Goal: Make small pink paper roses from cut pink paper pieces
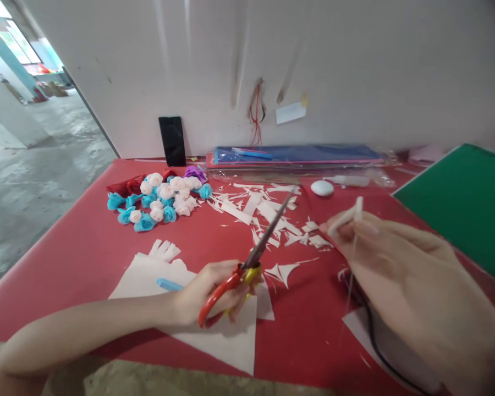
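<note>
The left hand (220, 289) wraps its fingers around scissors (257, 254); the right hand (416, 280) pinches a white strip (341, 220), seemingly folded though blurred, above the table's (297, 352) right side. Cut scraps (266, 209) litter the middle; larger white sheets (235, 352) remain by the front edge. Flowers (165, 191) fill the back-left corner; a black cable (371, 324) crowds the right hand.

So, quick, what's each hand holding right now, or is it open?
Left hand: closed around the red-and-yellow-handled scissors.
Right hand: closed, pinching a small white strip between thumb and fingers.
</note>
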Demonstrator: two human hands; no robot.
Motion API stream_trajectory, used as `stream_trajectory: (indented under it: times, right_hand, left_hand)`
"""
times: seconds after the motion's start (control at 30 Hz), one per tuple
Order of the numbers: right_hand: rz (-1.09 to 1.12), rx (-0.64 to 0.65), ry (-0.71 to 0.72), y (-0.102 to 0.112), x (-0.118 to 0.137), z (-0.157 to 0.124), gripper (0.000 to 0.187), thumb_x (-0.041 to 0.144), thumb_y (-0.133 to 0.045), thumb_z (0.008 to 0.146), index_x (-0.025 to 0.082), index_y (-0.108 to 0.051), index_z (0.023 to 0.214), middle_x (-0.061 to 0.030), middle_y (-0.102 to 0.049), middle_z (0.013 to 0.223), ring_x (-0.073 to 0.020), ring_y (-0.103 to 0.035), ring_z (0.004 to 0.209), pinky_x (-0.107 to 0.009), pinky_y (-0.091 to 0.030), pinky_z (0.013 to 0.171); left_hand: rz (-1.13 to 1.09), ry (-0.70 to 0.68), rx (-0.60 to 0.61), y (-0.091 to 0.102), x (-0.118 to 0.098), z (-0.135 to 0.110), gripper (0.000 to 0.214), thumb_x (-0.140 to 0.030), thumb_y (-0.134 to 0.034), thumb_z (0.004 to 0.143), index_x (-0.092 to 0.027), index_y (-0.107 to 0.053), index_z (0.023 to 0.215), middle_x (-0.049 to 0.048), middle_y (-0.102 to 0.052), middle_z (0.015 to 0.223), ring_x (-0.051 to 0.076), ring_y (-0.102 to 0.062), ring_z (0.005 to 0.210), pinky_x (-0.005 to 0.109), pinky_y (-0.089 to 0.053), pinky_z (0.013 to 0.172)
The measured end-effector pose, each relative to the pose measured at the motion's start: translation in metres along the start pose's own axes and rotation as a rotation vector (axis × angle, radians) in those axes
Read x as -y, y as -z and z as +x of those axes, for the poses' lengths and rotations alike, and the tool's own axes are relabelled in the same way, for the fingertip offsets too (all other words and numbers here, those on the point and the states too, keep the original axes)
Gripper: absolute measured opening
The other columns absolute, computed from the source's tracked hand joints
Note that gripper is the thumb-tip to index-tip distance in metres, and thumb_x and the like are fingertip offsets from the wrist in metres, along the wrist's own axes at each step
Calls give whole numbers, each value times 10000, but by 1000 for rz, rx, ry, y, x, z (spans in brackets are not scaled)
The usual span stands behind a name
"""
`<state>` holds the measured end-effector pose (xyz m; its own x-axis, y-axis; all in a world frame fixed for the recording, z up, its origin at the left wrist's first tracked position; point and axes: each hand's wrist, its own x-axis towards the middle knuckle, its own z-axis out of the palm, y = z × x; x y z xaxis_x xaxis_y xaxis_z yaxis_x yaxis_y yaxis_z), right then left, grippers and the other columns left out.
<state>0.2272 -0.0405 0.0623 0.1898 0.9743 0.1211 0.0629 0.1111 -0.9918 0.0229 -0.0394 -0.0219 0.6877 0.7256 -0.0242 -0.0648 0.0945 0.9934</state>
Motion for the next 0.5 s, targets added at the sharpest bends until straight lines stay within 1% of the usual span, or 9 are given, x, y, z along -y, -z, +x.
stream_trajectory:
  times: [0.07,0.13,0.2,0.27,0.37,0.43,0.5]
  right_hand:
    - [-56,-35,1,-1,3,5,313,149,-524,758,292,-668,520,20,-622,612,-132,-594,624,-307,-502,793]
    - [-146,-74,23,-1,4,9,334,153,-508,784,289,-664,522,22,-635,638,-123,-589,621,-292,-500,779]
    - [-230,-79,42,-2,2,11,310,170,-501,801,288,-678,576,13,-658,693,-142,-602,680,-296,-495,778]
    - [-263,-52,52,-1,-1,12,288,171,-502,799,281,-683,604,0,-667,715,-165,-611,736,-307,-492,780]
    - [-280,-16,69,1,-3,12,282,179,-488,806,276,-684,629,-10,-672,757,-171,-612,756,-321,-477,799]
    - [-276,-27,57,3,-4,12,269,193,-496,808,278,-683,633,-7,-674,783,-156,-607,733,-318,-467,806]
    - [-239,-50,44,3,-4,12,258,204,-513,803,283,-680,623,5,-666,758,-135,-596,685,-303,-473,785]
  left_hand:
    - [-75,11,19,-2,1,-1,265,-390,-449,836,-139,-485,911,36,-480,832,61,-509,529,171,-432,454]
    - [-120,19,35,-1,0,-2,291,-405,-454,829,-151,-489,965,53,-511,847,102,-546,613,176,-457,470]
    - [-94,22,75,0,-5,-3,321,-403,-474,815,-150,-502,1011,93,-549,916,159,-581,741,214,-499,540]
    - [-50,36,138,3,-12,-4,342,-372,-516,787,-155,-511,1052,125,-551,1025,196,-590,835,264,-521,625]
    - [-27,63,202,4,-21,-4,321,-291,-531,763,-173,-533,1061,120,-556,1082,209,-601,857,279,-529,634]
    - [2,93,212,3,-24,-3,276,-238,-516,752,-166,-567,1014,110,-583,1047,212,-602,867,270,-528,622]
    - [1,124,226,2,-26,-2,267,-205,-516,721,-156,-589,974,103,-613,979,204,-615,818,246,-518,573]
